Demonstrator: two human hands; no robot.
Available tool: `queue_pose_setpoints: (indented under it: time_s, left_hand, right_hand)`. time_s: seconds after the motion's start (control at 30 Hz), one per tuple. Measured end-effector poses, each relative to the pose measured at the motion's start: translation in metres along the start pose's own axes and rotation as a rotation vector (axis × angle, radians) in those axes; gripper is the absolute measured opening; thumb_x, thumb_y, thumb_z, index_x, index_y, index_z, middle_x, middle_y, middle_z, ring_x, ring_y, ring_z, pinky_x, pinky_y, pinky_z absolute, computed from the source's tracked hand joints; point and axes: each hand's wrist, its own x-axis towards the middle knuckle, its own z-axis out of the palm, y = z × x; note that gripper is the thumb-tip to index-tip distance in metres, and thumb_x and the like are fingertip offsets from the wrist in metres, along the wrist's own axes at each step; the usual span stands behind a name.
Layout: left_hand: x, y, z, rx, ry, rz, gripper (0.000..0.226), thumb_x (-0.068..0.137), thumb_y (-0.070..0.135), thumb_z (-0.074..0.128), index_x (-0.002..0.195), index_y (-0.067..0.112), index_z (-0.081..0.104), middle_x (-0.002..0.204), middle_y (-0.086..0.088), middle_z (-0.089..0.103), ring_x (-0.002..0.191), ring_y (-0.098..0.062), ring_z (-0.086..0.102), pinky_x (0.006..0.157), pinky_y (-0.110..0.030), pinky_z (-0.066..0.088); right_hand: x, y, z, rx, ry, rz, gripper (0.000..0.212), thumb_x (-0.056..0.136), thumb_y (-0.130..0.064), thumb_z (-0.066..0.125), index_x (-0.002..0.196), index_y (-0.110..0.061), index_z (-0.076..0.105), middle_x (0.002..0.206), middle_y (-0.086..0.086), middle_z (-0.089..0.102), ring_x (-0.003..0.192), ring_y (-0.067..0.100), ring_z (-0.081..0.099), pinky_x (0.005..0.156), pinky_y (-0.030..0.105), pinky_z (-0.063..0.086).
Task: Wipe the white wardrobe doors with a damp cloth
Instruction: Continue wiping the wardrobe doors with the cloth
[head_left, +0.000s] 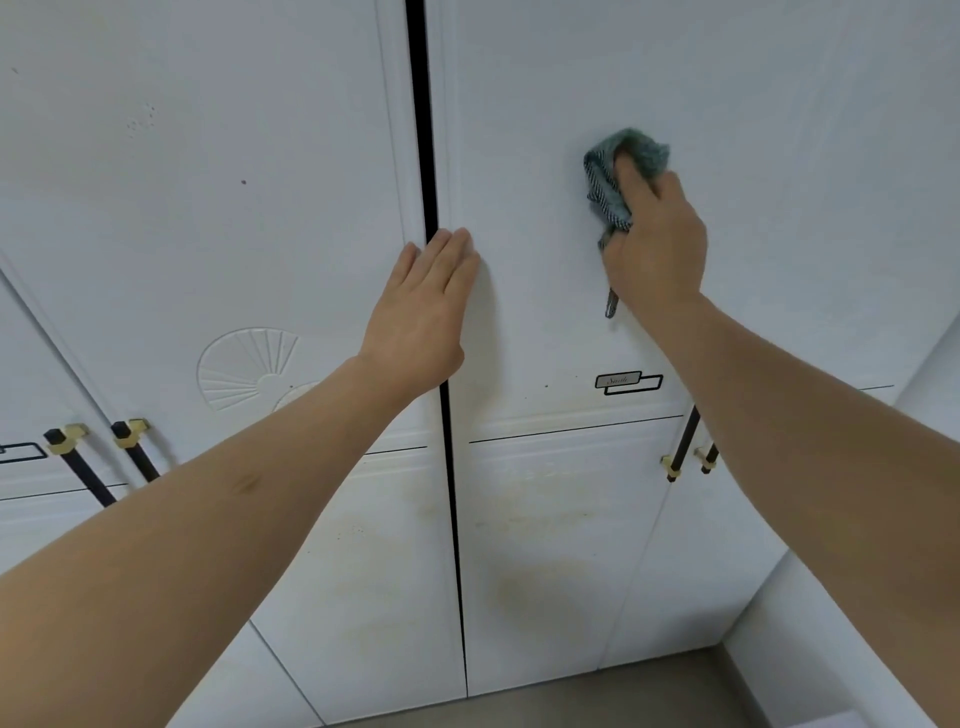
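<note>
Two hands working: right hand (657, 244) gripping cloth (615, 171), wiping wardrobe door (545, 78); left hand (423, 312) flat, empty, bracing beside. Next, probably lower stains.

Layout: two hands on wardrobe doors, either side of the centre gap.

Left hand (423, 306) lies flat across the gap (451, 467) between left door (208, 182) and right door (779, 208). Right hand (657, 249) presses a cloth (605, 192) on the right door, above a label (627, 383). Handles (688, 441) lie lower right; floor (623, 696) below.
</note>
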Motion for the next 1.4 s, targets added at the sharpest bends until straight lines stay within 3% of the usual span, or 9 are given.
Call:
queue_pose_setpoints:
  time_s: [0.1, 0.33, 0.53, 0.77, 0.87, 0.97, 1.07, 1.23, 1.4]
  left_hand:
    - [0.000, 0.003, 0.003, 0.004, 0.002, -0.010, 0.085, 0.062, -0.011, 0.049, 0.147, -0.004, 0.039, 0.161, -0.020, 0.028, 0.152, -0.037, 0.021, 0.123, -0.054, 0.016]
    - [0.004, 0.020, 0.009, 0.077, -0.052, 0.040, 0.088, 0.067, -0.006, 0.051, 0.153, -0.001, 0.030, 0.165, -0.024, 0.011, 0.153, -0.041, 0.007, 0.124, -0.056, 0.006]
    - [0.023, 0.034, 0.003, 0.041, -0.086, 0.052, 0.082, 0.075, 0.001, 0.056, 0.153, -0.001, 0.030, 0.166, -0.018, 0.012, 0.154, -0.037, 0.007, 0.125, -0.050, 0.008]
    - [0.028, 0.021, 0.003, 0.016, -0.001, 0.100, 0.079, 0.065, -0.001, 0.053, 0.143, -0.004, 0.046, 0.156, -0.015, 0.038, 0.146, -0.036, 0.032, 0.117, -0.047, 0.032]
    - [0.028, 0.017, 0.003, 0.006, -0.006, 0.123, 0.080, 0.066, -0.001, 0.053, 0.146, -0.004, 0.044, 0.158, -0.016, 0.037, 0.147, -0.036, 0.030, 0.118, -0.048, 0.030]
    - [0.024, 0.019, 0.007, -0.014, -0.019, 0.099, 0.082, 0.068, 0.000, 0.055, 0.149, -0.004, 0.040, 0.161, -0.017, 0.031, 0.150, -0.037, 0.024, 0.122, -0.050, 0.023]
    - [0.022, 0.025, 0.009, -0.009, -0.052, 0.084, 0.084, 0.071, 0.004, 0.059, 0.151, -0.003, 0.035, 0.165, -0.017, 0.021, 0.154, -0.035, 0.013, 0.126, -0.048, 0.010]
    - [0.023, 0.030, 0.009, 0.021, -0.095, 0.076, 0.080, 0.075, 0.007, 0.060, 0.150, -0.002, 0.033, 0.166, -0.019, 0.012, 0.154, -0.038, 0.004, 0.125, -0.051, 0.005]
    - [0.022, 0.025, 0.007, 0.002, -0.086, 0.082, 0.084, 0.074, 0.000, 0.055, 0.154, 0.000, 0.028, 0.167, -0.013, 0.011, 0.155, -0.032, 0.002, 0.126, -0.045, 0.005]
  right_hand:
    - [-0.017, -0.007, 0.013, 0.042, -0.069, -0.042, 0.073, 0.077, -0.012, 0.064, 0.147, -0.024, 0.050, 0.137, 0.014, 0.054, 0.101, 0.040, 0.061, 0.075, 0.042, 0.054]
    - [-0.136, 0.006, 0.047, -0.074, -0.365, -0.288, 0.068, 0.067, 0.000, 0.071, 0.130, -0.025, 0.064, 0.109, 0.008, 0.061, 0.078, 0.032, 0.057, 0.049, 0.036, 0.052]
    - [-0.093, 0.028, 0.021, -0.144, -0.451, -0.544, 0.066, 0.073, -0.002, 0.069, 0.135, -0.024, 0.060, 0.109, 0.012, 0.062, 0.074, 0.036, 0.060, 0.051, 0.039, 0.051]
    - [-0.003, 0.029, -0.010, 0.022, -0.065, 0.020, 0.075, 0.082, -0.006, 0.060, 0.153, -0.022, 0.042, 0.133, 0.016, 0.053, 0.101, 0.037, 0.060, 0.083, 0.042, 0.053]
    - [-0.031, 0.020, 0.010, 0.036, -0.076, -0.002, 0.073, 0.081, -0.006, 0.066, 0.150, -0.020, 0.047, 0.136, 0.014, 0.054, 0.102, 0.038, 0.061, 0.081, 0.040, 0.054]
    - [-0.094, 0.007, 0.040, 0.071, -0.324, -0.069, 0.071, 0.080, -0.005, 0.063, 0.146, -0.028, 0.049, 0.132, 0.010, 0.053, 0.099, 0.036, 0.059, 0.079, 0.041, 0.055]
    - [-0.141, 0.000, 0.053, -0.010, -0.424, -0.207, 0.069, 0.073, -0.003, 0.061, 0.136, -0.029, 0.057, 0.114, 0.007, 0.058, 0.077, 0.031, 0.056, 0.058, 0.040, 0.054]
    - [-0.114, 0.014, 0.030, -0.076, -0.461, -0.452, 0.070, 0.069, 0.004, 0.067, 0.133, -0.023, 0.062, 0.107, 0.011, 0.061, 0.071, 0.033, 0.057, 0.050, 0.034, 0.047]
    - [-0.038, 0.041, -0.008, -0.022, -0.146, 0.045, 0.075, 0.083, -0.009, 0.067, 0.151, -0.028, 0.042, 0.137, 0.013, 0.052, 0.100, 0.040, 0.061, 0.080, 0.041, 0.053]
